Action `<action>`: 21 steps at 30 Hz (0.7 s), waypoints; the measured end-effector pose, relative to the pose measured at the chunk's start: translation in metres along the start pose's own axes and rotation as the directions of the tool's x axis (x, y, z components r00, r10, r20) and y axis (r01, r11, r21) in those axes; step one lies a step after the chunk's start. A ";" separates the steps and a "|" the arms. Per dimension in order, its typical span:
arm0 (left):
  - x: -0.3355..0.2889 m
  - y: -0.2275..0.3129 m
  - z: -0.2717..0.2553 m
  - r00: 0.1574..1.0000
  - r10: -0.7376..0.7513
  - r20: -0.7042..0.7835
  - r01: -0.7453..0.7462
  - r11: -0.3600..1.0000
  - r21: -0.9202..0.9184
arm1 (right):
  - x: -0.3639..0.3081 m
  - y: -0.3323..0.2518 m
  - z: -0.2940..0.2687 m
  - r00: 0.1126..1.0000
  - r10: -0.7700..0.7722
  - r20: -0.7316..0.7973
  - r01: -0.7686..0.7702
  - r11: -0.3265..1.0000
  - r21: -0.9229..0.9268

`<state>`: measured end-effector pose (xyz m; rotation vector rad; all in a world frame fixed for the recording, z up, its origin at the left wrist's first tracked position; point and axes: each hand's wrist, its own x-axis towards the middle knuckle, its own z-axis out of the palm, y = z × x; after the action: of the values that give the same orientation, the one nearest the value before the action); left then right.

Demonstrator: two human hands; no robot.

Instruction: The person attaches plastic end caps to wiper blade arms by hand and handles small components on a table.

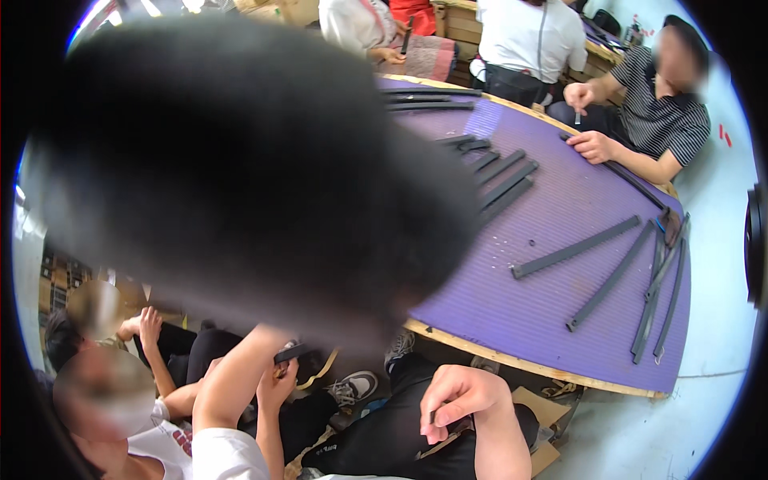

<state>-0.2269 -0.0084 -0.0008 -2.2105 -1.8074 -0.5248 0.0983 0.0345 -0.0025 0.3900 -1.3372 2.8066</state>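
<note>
A large blurred black thing (232,176) fills the upper left, very close, and I cannot make out its kind. My left forearm (228,384), with a white sleeve, rises to its lower edge, where my left hand is hidden behind it. My right hand (464,396) is over my black trousers (352,448), in front of the table edge. Its fingers are curled and pinch a small dark piece (433,417), mostly covered by them. Dark grey long narrow strips (576,246) lie on the purple ribbed table mat (480,300), beyond my right hand.
Across the table, a person in a striped shirt (660,108) handles a dark strip. At my left, a co-worker's hand (276,384) holds a dark piece. More strips (508,184) lie mid-table. Cardboard (548,412) is beside my leg. Other people are at the back.
</note>
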 end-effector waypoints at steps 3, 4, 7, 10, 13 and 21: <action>-0.018 0.004 -0.010 0.999 0.046 -0.001 -0.045 0.997 0.066 | 0.010 0.002 0.004 0.999 0.013 0.036 -0.014 1.000 0.020; -0.020 0.008 -0.004 0.997 0.081 0.008 -0.082 0.993 0.091 | 0.007 0.002 0.004 0.999 0.033 0.032 -0.034 0.999 0.034; -0.029 0.003 0.010 0.999 -0.034 -0.020 0.034 0.999 0.011 | 0.000 0.005 0.008 0.999 0.044 -0.028 -0.043 0.997 0.064; -0.033 0.011 0.018 0.988 -0.126 -0.092 0.126 0.992 -0.005 | -0.004 0.004 0.007 0.999 0.035 -0.036 -0.034 0.999 0.037; -0.022 0.015 0.006 0.985 -0.124 -0.119 0.127 0.992 0.017 | -0.005 0.003 0.011 0.999 0.029 -0.037 -0.027 0.998 0.051; 0.069 0.032 -0.034 0.975 -0.219 0.036 0.221 0.943 -0.249 | 0.002 -0.003 0.009 0.999 0.037 0.003 -0.037 0.998 0.059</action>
<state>-0.1884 0.0324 0.0605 -2.1757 -2.1105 -0.8346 0.0985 0.0291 0.0054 0.3720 -1.2772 2.8826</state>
